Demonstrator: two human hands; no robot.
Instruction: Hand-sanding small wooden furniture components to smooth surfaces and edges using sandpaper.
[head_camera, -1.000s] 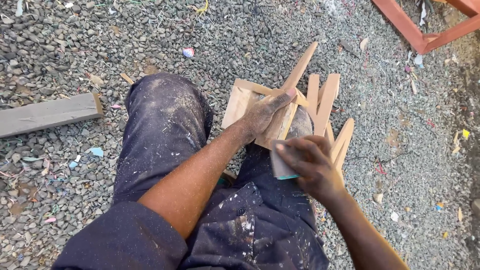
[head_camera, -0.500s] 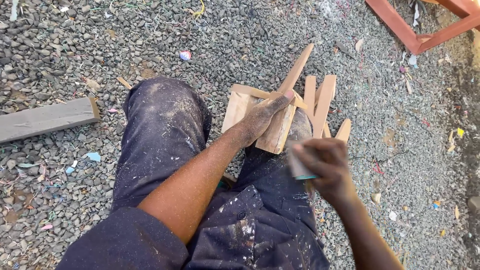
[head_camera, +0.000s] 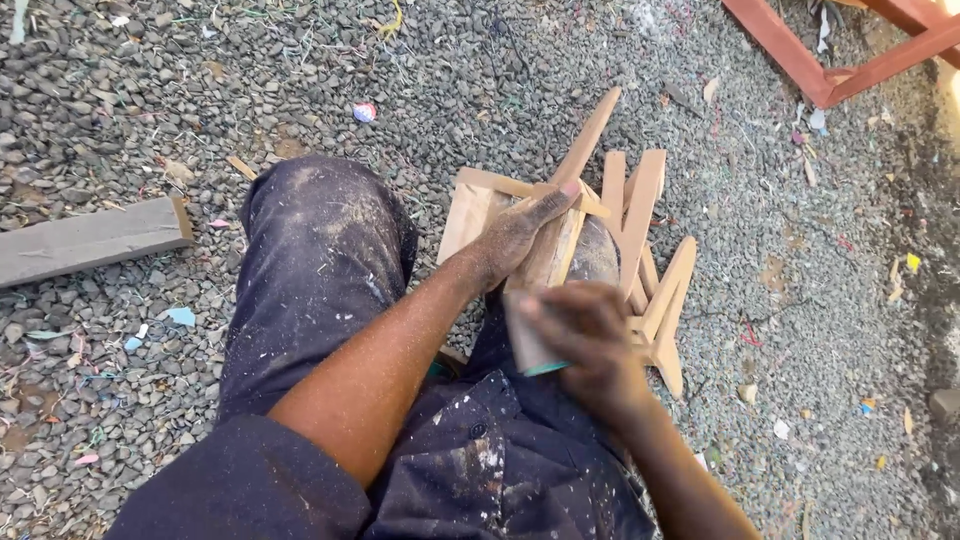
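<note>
While you sit on the gravel: your knees frame a small pile of cut wood pieces.
Left hand: it lies palm down on the wooden block, fingers stretched flat and thumb toward you, pressing rather than wrapping, so this grip is spread wide and closes on nothing.
Right hand: blurred, its fingers are curled tight around a sanding pad, a pale rectangle with a teal lower edge, held against the near end of the block.
Wooden block: it rests over your right leg, tilted away from you, just beside a flat tan board on its left.
Wood strips: several narrow light slats fan out behind and to the right of the block, some crossing each other, one long slat pointing up and right.
Gravel ground: grey stones strewn with scraps and shavings.
Grey plank: well apart, at your far left.
Red-brown frame: at the upper right corner.
</note>
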